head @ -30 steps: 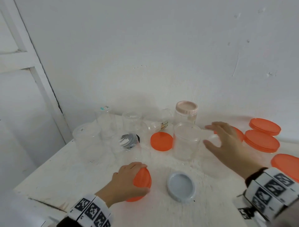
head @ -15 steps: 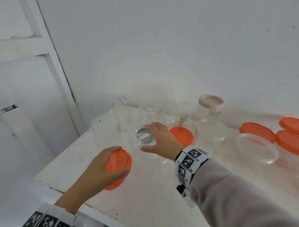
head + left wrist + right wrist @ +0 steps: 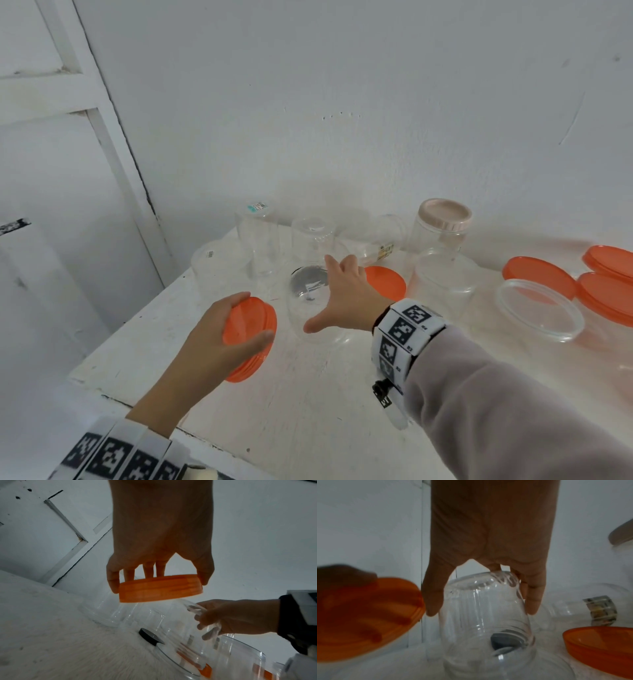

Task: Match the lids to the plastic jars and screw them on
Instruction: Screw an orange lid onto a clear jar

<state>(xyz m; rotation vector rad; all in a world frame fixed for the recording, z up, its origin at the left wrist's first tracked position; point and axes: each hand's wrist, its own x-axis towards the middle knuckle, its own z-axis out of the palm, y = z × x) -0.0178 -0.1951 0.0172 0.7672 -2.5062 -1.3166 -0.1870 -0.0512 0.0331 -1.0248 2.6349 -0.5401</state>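
White painted tabletop (image 3: 308,394) is sitting in a corner, against a plain white wall, with a white panelled door frame running up at the left. The left hand (image 3: 219,339) is holding an orange lid (image 3: 250,329) off the table, fingers and thumb curled round its rim, the lid tilted on edge. The right hand (image 3: 346,298) is reaching across to a clear jar (image 3: 308,308) that is standing mouth down, its fingers spread over the upturned base and down the side; the right wrist view shows fingertips and thumb wrapping the jar (image 3: 486,615), so the grip is closing on it.

Crowding round that jar are several other clear jars: a tall one with a label on its base (image 3: 258,240), another inverted one (image 3: 313,236) and a wide low one (image 3: 219,267) at the far left, all close together. A bottle with a printed label (image 3: 376,246) is lying on its side behind the right hand. Just beyond the hand a second orange lid (image 3: 387,282) is lying flat. A black cap (image 3: 149,637) is sitting on the table among the jars. Farther right are standing a jar with a pink lid (image 3: 443,219) already on, an open clear jar (image 3: 445,284) in front of it, a shallow clear tub (image 3: 537,308), and three more orange lids (image 3: 537,277) partly overlapping near the right edge.
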